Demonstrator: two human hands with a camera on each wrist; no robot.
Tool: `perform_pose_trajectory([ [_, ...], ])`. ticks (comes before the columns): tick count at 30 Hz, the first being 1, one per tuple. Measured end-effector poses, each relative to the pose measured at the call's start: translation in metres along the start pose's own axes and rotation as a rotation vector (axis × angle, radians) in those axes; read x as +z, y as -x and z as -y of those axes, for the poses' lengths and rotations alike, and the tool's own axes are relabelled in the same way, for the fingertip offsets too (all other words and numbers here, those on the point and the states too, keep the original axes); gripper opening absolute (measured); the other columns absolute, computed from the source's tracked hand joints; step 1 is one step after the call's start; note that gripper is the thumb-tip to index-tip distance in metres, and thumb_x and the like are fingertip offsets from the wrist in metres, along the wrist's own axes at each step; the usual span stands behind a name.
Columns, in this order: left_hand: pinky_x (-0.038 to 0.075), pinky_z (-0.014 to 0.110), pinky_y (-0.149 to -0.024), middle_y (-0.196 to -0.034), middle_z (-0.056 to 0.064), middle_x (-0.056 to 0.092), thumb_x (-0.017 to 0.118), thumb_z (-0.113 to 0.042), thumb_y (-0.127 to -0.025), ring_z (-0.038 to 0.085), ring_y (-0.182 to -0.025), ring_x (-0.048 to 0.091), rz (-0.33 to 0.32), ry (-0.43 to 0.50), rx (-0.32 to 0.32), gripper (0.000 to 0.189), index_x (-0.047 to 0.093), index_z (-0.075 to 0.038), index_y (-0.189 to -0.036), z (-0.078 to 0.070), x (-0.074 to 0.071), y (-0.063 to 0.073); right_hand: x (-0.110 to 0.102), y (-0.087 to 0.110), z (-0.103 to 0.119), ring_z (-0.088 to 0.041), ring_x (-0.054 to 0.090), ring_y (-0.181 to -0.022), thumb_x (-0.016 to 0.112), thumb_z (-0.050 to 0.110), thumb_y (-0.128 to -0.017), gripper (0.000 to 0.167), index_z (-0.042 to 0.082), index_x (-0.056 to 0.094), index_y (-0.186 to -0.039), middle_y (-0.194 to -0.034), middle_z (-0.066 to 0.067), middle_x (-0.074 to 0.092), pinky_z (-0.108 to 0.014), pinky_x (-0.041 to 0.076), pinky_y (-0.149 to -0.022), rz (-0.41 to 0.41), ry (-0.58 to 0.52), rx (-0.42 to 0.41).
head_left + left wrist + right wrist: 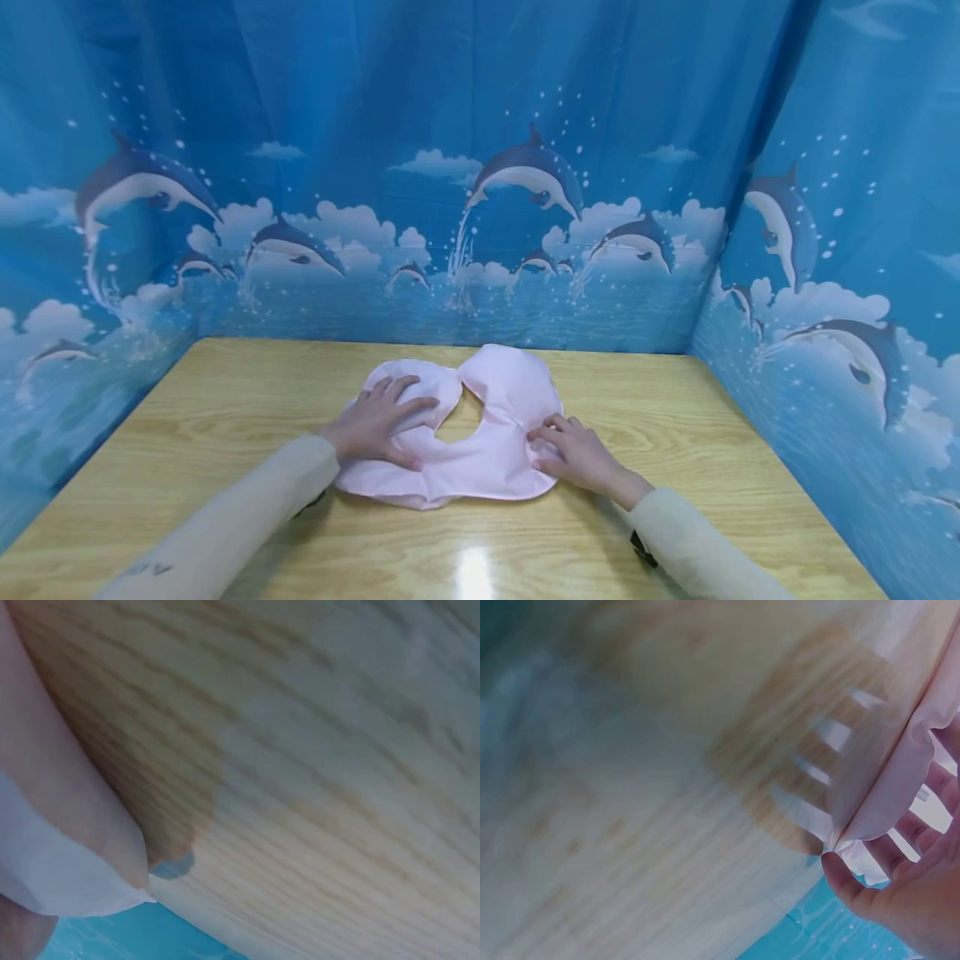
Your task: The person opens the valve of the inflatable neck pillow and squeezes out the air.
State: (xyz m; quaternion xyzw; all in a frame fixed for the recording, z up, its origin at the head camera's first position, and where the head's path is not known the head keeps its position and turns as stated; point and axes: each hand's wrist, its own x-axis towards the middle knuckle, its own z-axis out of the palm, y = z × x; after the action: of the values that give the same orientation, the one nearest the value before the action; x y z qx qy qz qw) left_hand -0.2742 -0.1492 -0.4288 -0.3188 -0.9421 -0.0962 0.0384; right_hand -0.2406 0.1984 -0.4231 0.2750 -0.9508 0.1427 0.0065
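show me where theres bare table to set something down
Bare tabletop lies left of the pink cushion, beyond the left sleeve; right of it, between the right hand and curtain; and in front, between left sleeve and right sleeve. Crowded: the middle, where left hand and right hand rest on the cushion.

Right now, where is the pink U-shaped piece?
In the head view, the pink U-shaped piece lies centrally, toward the wooden table's far edge, left hand on its left part, right hand at its right edge.
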Motion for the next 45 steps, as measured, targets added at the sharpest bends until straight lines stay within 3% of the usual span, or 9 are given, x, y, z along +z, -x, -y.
perform_pose_trajectory([
  [9, 0.028, 0.061, -0.101, -0.144, 0.010, 0.030, 0.055, -0.081, -0.059, 0.040, -0.128, 0.031, -0.026, -0.032, -0.021, 0.090, 0.039, -0.037, -0.135, -0.0019, 0.0020, -0.0037, 0.0007, 0.0000, 0.0003, -0.018, 0.045, -0.091, 0.066, 0.034, -0.082, 0.033, 0.020, 0.062, -0.112, -0.109, -0.002, 0.052, -0.035, 0.037, -0.068, 0.003, -0.001, 0.017],
  [17, 0.037, 0.060, -0.092, -0.138, 0.008, 0.037, 0.061, -0.073, -0.064, 0.040, -0.121, 0.037, -0.063, -0.029, -0.030, 0.076, 0.045, -0.038, -0.129, -0.0018, 0.0030, -0.0064, 0.0013, 0.0003, -0.0006, -0.020, 0.046, -0.092, 0.066, 0.033, -0.081, 0.033, 0.018, 0.062, -0.111, -0.108, -0.002, 0.052, -0.034, 0.037, -0.066, -0.016, 0.010, -0.009],
  [28, 0.044, 0.055, -0.078, -0.132, 0.009, 0.043, 0.064, -0.065, -0.069, 0.039, -0.112, 0.044, -0.160, -0.045, 0.021, 0.066, 0.049, -0.035, -0.126, 0.0040, 0.0076, -0.0086, 0.0010, -0.0005, 0.0007, -0.021, 0.046, -0.094, 0.066, 0.034, -0.082, 0.032, 0.019, 0.062, -0.110, -0.108, -0.002, 0.052, -0.035, 0.037, -0.066, -0.007, 0.008, -0.006],
  [39, 0.044, 0.056, -0.080, -0.131, 0.009, 0.043, 0.066, -0.058, -0.072, 0.040, -0.108, 0.046, -0.144, -0.029, 0.014, 0.060, 0.050, -0.036, -0.125, 0.0009, 0.0051, -0.0086, 0.0018, -0.0001, 0.0007, -0.022, 0.047, -0.095, 0.066, 0.034, -0.081, 0.028, 0.021, 0.061, -0.106, -0.108, -0.001, 0.052, -0.036, 0.038, -0.065, -0.022, 0.021, -0.013],
  [45, 0.041, 0.059, -0.087, -0.135, 0.009, 0.041, 0.062, -0.060, -0.075, 0.040, -0.117, 0.042, -0.111, -0.001, 0.021, 0.060, 0.048, -0.036, -0.128, -0.0014, 0.0030, -0.0050, 0.0001, 0.0006, 0.0026, -0.021, 0.047, -0.094, 0.066, 0.034, -0.081, 0.031, 0.020, 0.061, -0.108, -0.108, -0.002, 0.052, -0.036, 0.038, -0.066, -0.013, 0.020, -0.011],
])
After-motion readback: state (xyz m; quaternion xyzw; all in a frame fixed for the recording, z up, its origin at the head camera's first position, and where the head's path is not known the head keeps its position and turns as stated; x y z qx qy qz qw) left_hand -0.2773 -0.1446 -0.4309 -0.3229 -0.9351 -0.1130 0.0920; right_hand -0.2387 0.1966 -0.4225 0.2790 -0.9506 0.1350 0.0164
